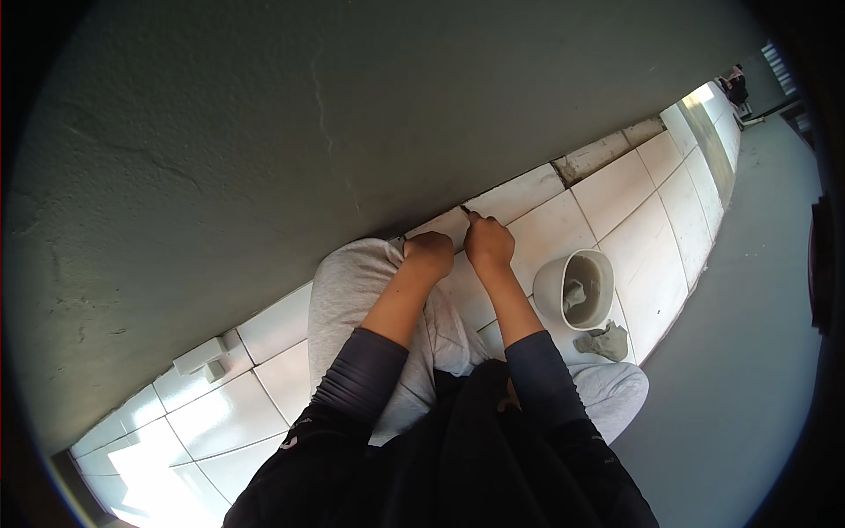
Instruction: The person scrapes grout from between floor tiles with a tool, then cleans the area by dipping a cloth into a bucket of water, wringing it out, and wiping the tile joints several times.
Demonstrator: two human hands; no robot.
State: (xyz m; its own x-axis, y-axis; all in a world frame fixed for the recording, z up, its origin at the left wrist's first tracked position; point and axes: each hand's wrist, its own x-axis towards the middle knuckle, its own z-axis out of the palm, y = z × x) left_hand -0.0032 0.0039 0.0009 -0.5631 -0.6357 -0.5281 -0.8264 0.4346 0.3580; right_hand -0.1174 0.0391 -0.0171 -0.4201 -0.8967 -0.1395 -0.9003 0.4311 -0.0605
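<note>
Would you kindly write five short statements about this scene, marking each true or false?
1. The right hand is nearer the bucket than the left hand. True.
2. The bucket is empty. False: a greyish mass sits inside it.
3. Both hands are dipped in the bucket. False: they are outside it, near the foot of the grey wall.
4. The floor tiles are pale. True.
5. A grey lump lies beside the bucket. True.
</note>
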